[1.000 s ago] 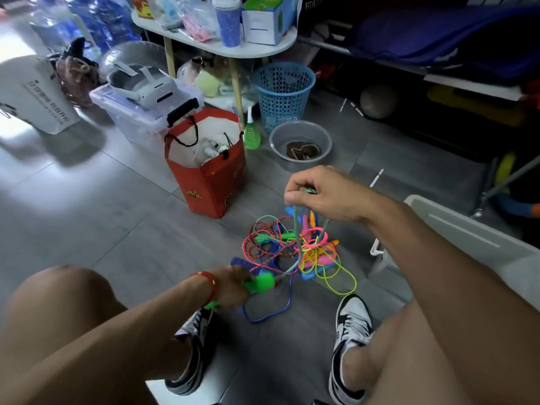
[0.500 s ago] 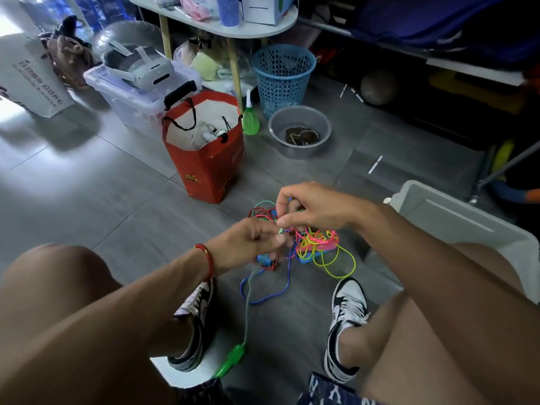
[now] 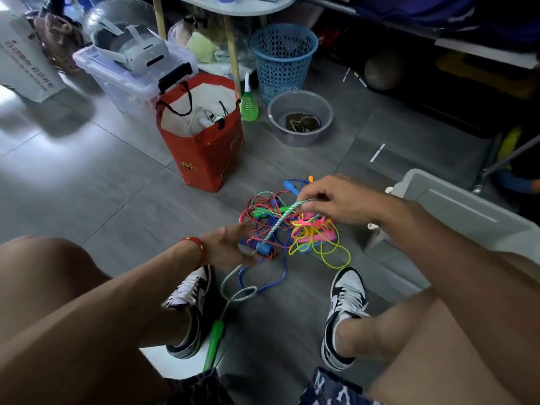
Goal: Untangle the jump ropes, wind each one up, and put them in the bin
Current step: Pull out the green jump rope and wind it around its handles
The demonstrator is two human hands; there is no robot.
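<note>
We sit over the tangle of jump ropes [image 3: 295,229] on the floor, between our shoes. Our right hand [image 3: 336,203] pinches the pale green braided rope [image 3: 274,226] between thumb and fingertips, lifted just above the heap, likely so the strand comes taut and we can see where it threads through the others. From those fingers it slopes down toward our left hand [image 3: 230,244], passes beneath that hand, loops once on the floor and ends at its green handle [image 3: 214,343], lying free near our left shoe. The left hand is blurred; its fingers look relaxed and apart beside a blue handle [image 3: 264,250], gripping nothing that we can make out, probably ready to take the rope for winding. The pink, yellow, red and blue cords lie knotted under and just beyond the right fingers. The grey bin [image 3: 467,217] waits beyond our right wrist, within easy reach for the drop. A white bag [image 3: 26,65] far off bears print too small to read; the red bag [image 3: 204,153] shows a small gold mark, illegible.
</note>
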